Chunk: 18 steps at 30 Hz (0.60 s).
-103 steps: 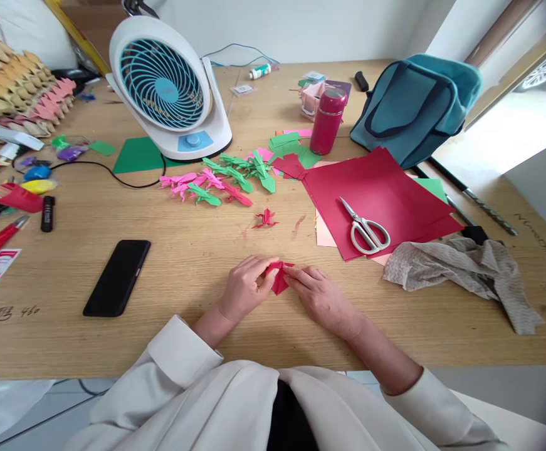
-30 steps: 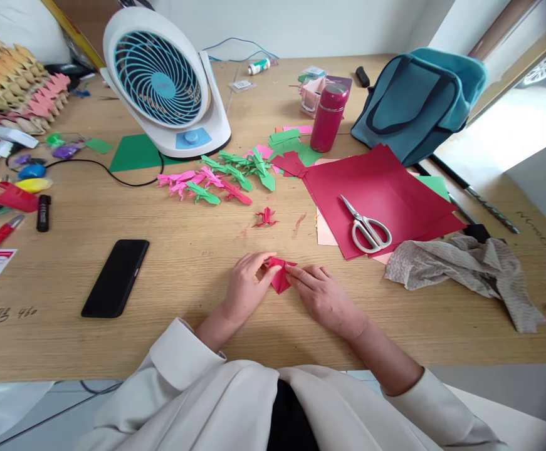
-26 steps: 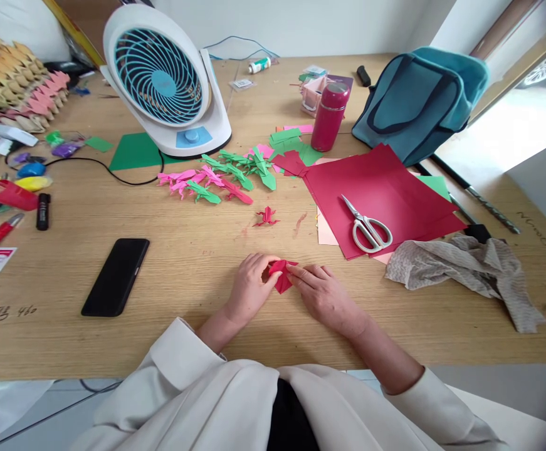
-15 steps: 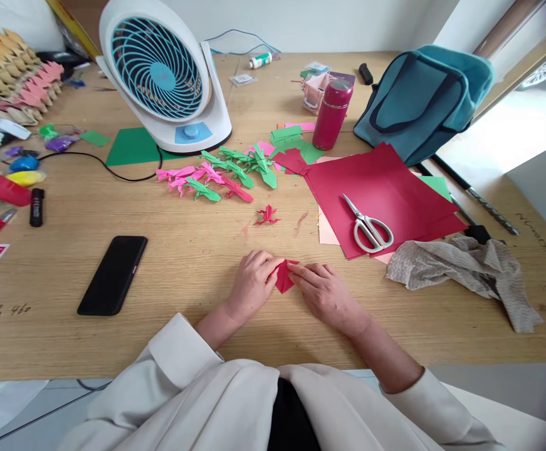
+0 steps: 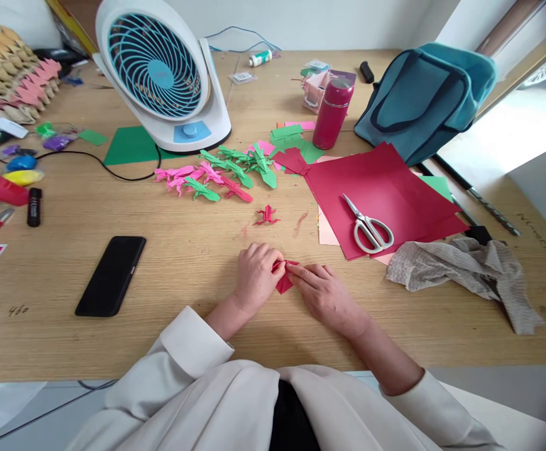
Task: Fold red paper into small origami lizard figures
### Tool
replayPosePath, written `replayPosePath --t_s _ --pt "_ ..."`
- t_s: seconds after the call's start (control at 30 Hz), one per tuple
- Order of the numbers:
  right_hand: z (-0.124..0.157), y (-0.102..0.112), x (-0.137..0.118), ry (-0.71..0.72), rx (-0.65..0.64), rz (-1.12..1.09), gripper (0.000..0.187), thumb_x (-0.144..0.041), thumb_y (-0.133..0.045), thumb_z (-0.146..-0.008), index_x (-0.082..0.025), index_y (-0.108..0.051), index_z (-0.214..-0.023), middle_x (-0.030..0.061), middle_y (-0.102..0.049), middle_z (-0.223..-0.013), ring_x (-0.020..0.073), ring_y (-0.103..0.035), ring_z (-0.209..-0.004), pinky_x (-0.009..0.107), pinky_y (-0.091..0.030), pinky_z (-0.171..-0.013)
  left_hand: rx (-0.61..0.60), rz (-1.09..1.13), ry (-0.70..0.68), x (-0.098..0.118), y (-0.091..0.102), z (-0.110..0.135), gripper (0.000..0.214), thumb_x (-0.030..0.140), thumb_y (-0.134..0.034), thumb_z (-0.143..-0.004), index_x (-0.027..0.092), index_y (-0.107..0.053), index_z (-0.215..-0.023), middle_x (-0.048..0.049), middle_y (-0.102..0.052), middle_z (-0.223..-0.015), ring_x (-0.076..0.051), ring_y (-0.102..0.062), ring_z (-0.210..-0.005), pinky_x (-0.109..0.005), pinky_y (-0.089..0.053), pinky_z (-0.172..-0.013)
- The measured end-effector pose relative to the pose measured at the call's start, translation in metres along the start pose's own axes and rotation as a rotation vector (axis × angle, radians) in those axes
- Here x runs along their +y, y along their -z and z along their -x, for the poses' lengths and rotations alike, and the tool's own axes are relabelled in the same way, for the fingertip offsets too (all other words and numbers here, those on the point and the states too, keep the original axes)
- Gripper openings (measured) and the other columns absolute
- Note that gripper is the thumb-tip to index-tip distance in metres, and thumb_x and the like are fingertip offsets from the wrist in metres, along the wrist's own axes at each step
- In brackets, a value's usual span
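A small folded piece of red paper (image 5: 284, 283) lies on the wooden table between my hands. My left hand (image 5: 258, 275) pinches its left side, fingers curled and partly covering it. On its right side, my right hand (image 5: 324, 291) presses and grips the paper with the fingertips. Just beyond them sits a small red origami figure (image 5: 267, 215) with several thin legs. Farther back, several green paper figures (image 5: 239, 168) and pink paper figures (image 5: 178, 178) lie in a heap.
Silver scissors (image 5: 370, 228) lie on red paper sheets (image 5: 404, 188) to the right, beside a crumpled cloth (image 5: 437, 266). A black phone (image 5: 111, 275) lies on the left. At the back stand a fan (image 5: 162, 72), a red flask (image 5: 333, 113) and a teal bag (image 5: 418, 100).
My left hand has rolled inward and its fingers have curled more tightly at the paper's left edge. The right hand has hardly moved.
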State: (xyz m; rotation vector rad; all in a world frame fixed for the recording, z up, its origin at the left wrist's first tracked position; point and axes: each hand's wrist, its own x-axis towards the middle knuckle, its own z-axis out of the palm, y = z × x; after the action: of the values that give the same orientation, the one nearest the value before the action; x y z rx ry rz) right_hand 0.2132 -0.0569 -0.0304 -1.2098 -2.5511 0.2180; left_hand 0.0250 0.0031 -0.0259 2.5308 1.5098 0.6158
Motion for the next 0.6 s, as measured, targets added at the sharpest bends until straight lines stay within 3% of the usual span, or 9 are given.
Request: replayPosePath --t_s 0.13,0.27,0.6 --pt "0.0 0.0 0.0 -0.005 -0.004 0.009 0.037 -0.015 -0.044 -0.097 -0.014 -0.055 -0.132 0.0124 -0.053 -0.142 0.0265 -0.051 -0.107 0.043 -0.045 -0.083 -0.023 -0.047 -0.159 -0.005 0.005 0.011 0.007 0.017 -0.06 -0.088 0.021 -0.064 -0.085 -0.0051 -0.064 -0.086 -0.023 -0.052 -0.086 -0.037 -0.04 -0.076" --pt "-0.001 0.004 -0.001 -0.015 -0.012 0.006 0.038 -0.015 -0.044 -0.098 -0.014 -0.054 -0.134 0.0119 -0.052 -0.144 0.0259 -0.052 -0.107 0.042 -0.044 -0.084 -0.036 -0.011 -0.288 -0.013 0.009 0.019 0.015 0.016 -0.054 -0.092 0.019 -0.066 -0.1 -0.0056 -0.066 -0.091 -0.022 -0.052 -0.086 -0.036 -0.043 -0.078" --pt "0.001 0.007 0.007 0.005 -0.017 -0.049 0.041 -0.014 -0.041 -0.099 -0.014 -0.05 -0.138 0.0108 -0.052 -0.145 0.0254 -0.051 -0.112 0.042 -0.044 -0.089 -0.21 0.077 -0.451 -0.024 0.018 0.022 0.035 0.011 -0.041 -0.095 0.016 -0.057 -0.126 -0.0109 -0.063 -0.111 -0.023 -0.056 -0.104 -0.039 -0.047 -0.092"
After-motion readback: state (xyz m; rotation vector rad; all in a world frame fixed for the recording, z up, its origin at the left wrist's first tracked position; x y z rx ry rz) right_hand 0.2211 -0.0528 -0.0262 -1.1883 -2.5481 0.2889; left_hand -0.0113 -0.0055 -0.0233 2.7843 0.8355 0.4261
